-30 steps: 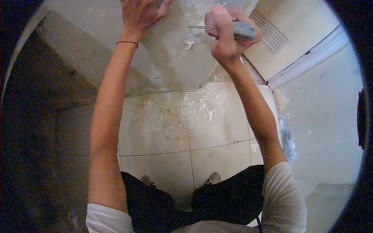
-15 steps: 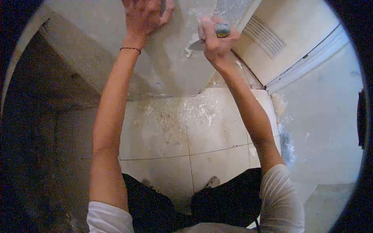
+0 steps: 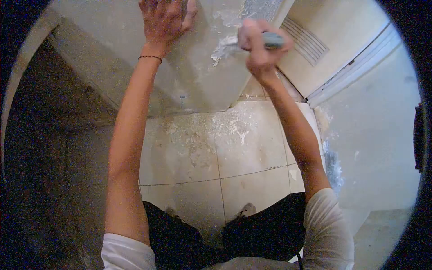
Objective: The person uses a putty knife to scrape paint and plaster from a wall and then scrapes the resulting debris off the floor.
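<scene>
My right hand [image 3: 265, 45] is wrapped round the grey-green handle of a scraper [image 3: 273, 40]. The scraper's blade is blurred and meets the wall [image 3: 180, 81] beside a rough patch of whitish flaking material [image 3: 220, 51]. Higher up, near the wall's right edge, lies a grey scraped area [image 3: 258, 13]. My left hand [image 3: 166, 22] rests against the wall at the upper left, fingers spread and partly cut off by the frame's top. A thin dark cord circles my left wrist.
White crumbs and stains lie on the tiled floor [image 3: 180, 166] below the wall. A pale door with a slatted vent [image 3: 306, 40] stands at the upper right, beside its white frame [image 3: 355, 67]. Another wall [image 3: 373, 135] is on the right; a dark area lies left.
My right hand has moved right with the scraper, away from the flaking patch, and is more blurred. A longer whitish mark shows by the blade. My left hand has barely moved.
</scene>
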A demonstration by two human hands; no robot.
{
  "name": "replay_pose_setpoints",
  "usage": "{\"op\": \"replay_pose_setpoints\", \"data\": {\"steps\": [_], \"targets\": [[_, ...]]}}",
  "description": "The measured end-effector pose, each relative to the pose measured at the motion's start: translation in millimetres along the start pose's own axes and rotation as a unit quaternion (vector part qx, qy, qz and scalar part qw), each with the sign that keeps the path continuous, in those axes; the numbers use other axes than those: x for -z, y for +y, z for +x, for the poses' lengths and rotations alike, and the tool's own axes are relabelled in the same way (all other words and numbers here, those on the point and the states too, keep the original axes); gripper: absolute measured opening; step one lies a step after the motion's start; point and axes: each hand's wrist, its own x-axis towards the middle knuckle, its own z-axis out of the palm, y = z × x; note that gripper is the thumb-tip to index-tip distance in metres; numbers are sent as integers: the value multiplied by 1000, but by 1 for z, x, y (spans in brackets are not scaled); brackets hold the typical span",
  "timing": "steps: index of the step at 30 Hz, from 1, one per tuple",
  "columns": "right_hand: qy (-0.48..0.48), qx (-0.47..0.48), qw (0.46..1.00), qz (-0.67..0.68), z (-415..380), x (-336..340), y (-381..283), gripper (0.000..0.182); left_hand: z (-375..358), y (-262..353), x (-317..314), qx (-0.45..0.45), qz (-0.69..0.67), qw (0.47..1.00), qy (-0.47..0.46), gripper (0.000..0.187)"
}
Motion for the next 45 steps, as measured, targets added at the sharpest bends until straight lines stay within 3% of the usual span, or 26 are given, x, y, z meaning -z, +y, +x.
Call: {"op": "replay_pose_setpoints", "data": {"steps": [3, 5, 9, 11, 15, 18, 19, 21, 25, 27, 29, 31, 32, 34, 35, 37, 40, 45], "targets": [[27, -7, 998, 52, 12, 2, -17, 36, -2, -1, -1, 1, 4, 1000, 1, 67], [37, 10, 998, -59, 2, -3, 2, 34, -1, 0, -3, -3, 8, 1000, 8, 67], [56, -7, 996, -69, -2, 1, 6, 37, 0, 2, -1, 1, -8, 1000, 9, 67], [30, 36, 998, -38, 7, -1, -19, 35, 0, 0, -2, -2, 0, 1000, 10, 67], [68, 87, 993, -45, -1, -14, -4, 38, 0, 1, -4, 0, 1, 1000, 1, 66], [65, -71, 995, -25, -13, -16, 14, 31, 2, 2, -4, -3, -2, 1000, 6, 65], [69, -71, 995, -22, -10, -15, 6, 31, 1, 0, -4, 2, 5, 1000, 2, 64], [87, 30, 995, -30, -1, -14, -5, 31, 3, 2, -3, 3, -2, 1000, 5, 64], [146, 49, 988, -19, -5, -25, 1, 31, 1, 3, -3, 16, 0, 1000, -5, 63], [93, -135, 986, -2, -30, -27, 36, 28, 1, 3, -3, 11, 6, 1000, 3, 63], [76, -137, 988, 2, -25, -26, 28, 27, 3, 3, -3, 0, 13, 1000, 4, 63], [101, -34, 994, 1, -19, -26, 13, 30, 0, 3, -2, 4, -10, 1000, 12, 63], [93, -40, 995, 2, -16, -28, 8, 30, -4, 2, -2, 12, -8, 1000, 7, 63], [113, 48, 991, -60, -7, -30, 3, 31, -4, -1, -6, 2, -13, 1000, 15, 63], [111, 49, 991, -61, -10, -30, 5, 31, -3, -1, -7, 4, -13, 1000, 16, 63], [17, 21, 994, -104, -17, -32, 7, 32, 0, -1, -6, -4, 1, 1000, 25, 63], [-5, 56, 996, -62, -13, -29, -2, 32, -1, 0, -7, -3, 2, 1000, 24, 63], [0, 26, 999, 33, 1, -14, -13, 37, -3, -4, -6, -5, 9, 1000, 23, 64]]}}
